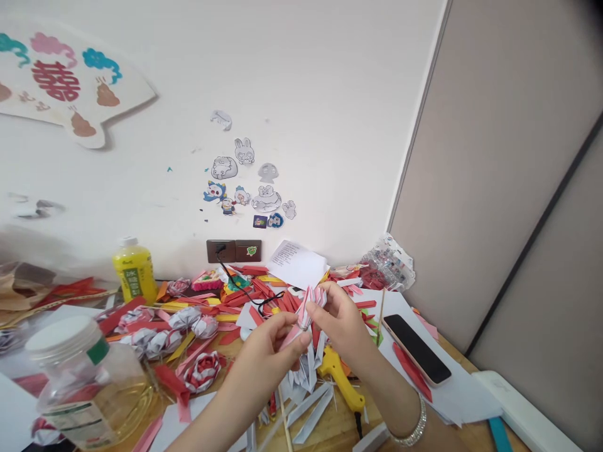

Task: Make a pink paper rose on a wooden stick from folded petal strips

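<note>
A pink-and-white folded paper flower [309, 302] is held up over the middle of the table, with its narrow end low and its pleats spreading at the top. My left hand [277, 344] pinches the lower end between thumb and fingers. Higher up, my right hand [340, 317] grips the pleated part from the right side; its fingertips are partly hidden behind the paper. Just below my right hand lies a yellow glue gun [343, 382]. Pale folded paper strips [313, 414] are scattered under both hands, beside a thin wooden stick [285, 417].
At the left stand a large clear jar [134, 402] of amber liquid and a yellow drink bottle [135, 270]. Finished paper roses [203, 371] and red strips crowd the table. A phone [417, 348] rests on white paper at the right. A black cable [240, 285] runs from the wall socket.
</note>
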`<state>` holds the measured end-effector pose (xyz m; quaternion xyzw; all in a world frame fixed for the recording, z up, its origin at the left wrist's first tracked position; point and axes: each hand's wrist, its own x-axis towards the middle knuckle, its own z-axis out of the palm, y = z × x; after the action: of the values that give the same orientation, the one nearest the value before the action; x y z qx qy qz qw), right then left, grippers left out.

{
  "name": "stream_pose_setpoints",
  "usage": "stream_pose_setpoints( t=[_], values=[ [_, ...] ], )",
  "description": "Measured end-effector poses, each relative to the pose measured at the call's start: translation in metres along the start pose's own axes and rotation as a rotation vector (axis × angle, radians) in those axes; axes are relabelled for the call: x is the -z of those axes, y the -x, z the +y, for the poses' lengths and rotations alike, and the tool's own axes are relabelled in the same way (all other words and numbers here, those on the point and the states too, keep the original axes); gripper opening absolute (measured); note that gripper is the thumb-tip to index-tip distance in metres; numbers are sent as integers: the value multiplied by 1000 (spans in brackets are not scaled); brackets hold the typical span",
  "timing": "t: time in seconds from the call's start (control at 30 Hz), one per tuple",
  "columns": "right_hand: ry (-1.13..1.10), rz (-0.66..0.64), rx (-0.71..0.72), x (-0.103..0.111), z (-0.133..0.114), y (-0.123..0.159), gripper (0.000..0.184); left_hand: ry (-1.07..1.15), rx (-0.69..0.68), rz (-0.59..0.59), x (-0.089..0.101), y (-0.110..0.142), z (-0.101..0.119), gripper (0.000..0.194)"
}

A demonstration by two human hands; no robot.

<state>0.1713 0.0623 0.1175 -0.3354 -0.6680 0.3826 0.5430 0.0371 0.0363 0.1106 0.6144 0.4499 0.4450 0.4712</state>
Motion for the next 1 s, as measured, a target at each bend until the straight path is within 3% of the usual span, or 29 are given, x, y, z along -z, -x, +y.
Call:
stream_pose_setpoints(
  t=[0.1, 0.2, 0.4, 0.6, 0.83, 1.0],
  values=[
    [47, 14, -39, 1, -3, 3, 15, -225, -34, 53, -1, 3, 2, 29],
    [41, -46, -40, 3, -6, 3, 26, -341, -55, 29, -1, 5, 4, 29],
    [-39, -240, -91, 9, -8, 1, 21, -71, -33, -201, -3, 8, 13, 35],
    [135, -226, -68, 11, -9, 2, 16, 33, 32, -233, -6, 11, 17, 39],
    [176, -187, -51, 9, -13, 3, 15, 272, 42, -277, -9, 11, 8, 31],
    [202, -121, -46, 6, -16, 6, 14, 112, -1, -191, -13, 13, 11, 36]
  ],
)
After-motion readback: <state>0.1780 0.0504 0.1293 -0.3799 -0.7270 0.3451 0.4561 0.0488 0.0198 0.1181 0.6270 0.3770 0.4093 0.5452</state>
